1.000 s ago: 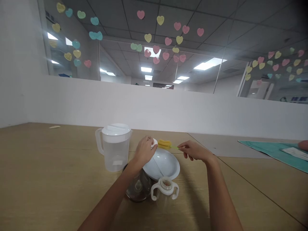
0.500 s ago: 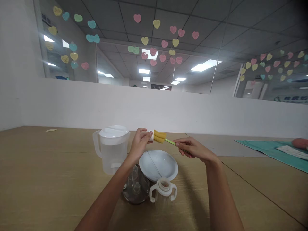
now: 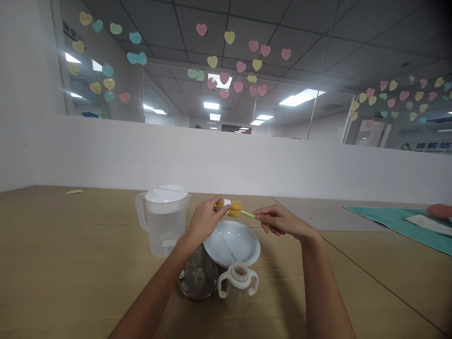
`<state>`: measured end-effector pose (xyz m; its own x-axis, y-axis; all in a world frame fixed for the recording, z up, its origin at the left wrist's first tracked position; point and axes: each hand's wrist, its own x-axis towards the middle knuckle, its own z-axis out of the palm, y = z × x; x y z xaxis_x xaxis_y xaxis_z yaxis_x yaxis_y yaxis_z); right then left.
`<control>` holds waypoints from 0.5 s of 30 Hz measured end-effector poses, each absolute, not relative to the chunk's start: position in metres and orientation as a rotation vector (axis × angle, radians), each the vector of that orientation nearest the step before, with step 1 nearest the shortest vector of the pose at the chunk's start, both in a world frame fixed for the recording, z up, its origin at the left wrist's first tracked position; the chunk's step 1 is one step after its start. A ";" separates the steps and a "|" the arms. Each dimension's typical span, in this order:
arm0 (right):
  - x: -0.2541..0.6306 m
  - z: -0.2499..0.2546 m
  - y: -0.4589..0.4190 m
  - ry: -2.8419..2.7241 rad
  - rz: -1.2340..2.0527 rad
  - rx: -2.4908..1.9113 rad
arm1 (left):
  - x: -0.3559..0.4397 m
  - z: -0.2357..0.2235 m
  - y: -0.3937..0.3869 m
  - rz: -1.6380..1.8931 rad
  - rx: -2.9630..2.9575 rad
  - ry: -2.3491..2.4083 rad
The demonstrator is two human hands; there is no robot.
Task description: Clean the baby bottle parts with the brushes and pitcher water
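My left hand (image 3: 205, 220) pinches a small white bottle ring (image 3: 227, 202) between thumb and fingers. The yellow sponge head of a brush (image 3: 235, 209) runs through the ring and shows on both sides of it. My right hand (image 3: 282, 220) is closed round the brush's thin green handle. Below both hands stands a white bowl (image 3: 243, 242) with a thin rod lying across it. Near the bowl's front edge is an uncapped clear bottle with two white handles (image 3: 240, 280). A dark round dish (image 3: 197, 289) with clear bottle parts in it is partly hidden by my left forearm.
A lidded translucent pitcher (image 3: 165, 226) stands left of the bowl. On the far right lies a teal cloth (image 3: 384, 217) with a white piece and a pinkish object (image 3: 439, 211) on it. A white wall (image 3: 229, 162) rises behind the table.
The sponge head has gone deeper into the white ring and now sticks out past its left side. Both hands have come slightly lower, and the left has turned a little.
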<state>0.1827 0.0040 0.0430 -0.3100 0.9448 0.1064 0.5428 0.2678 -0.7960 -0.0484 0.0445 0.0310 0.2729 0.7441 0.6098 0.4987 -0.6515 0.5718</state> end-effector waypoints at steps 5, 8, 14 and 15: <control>0.188 0.044 0.001 -1.933 0.869 -1.352 | -0.054 0.041 0.039 1.417 2.233 1.153; 0.191 0.044 0.001 -1.887 0.799 -1.434 | -0.062 0.045 0.036 1.487 2.423 1.387; 0.188 0.043 0.002 -1.882 0.834 -1.360 | -0.066 0.042 0.036 1.166 2.650 1.524; 0.186 0.043 0.002 -1.898 0.853 -1.360 | -0.065 0.042 0.036 1.123 2.657 1.505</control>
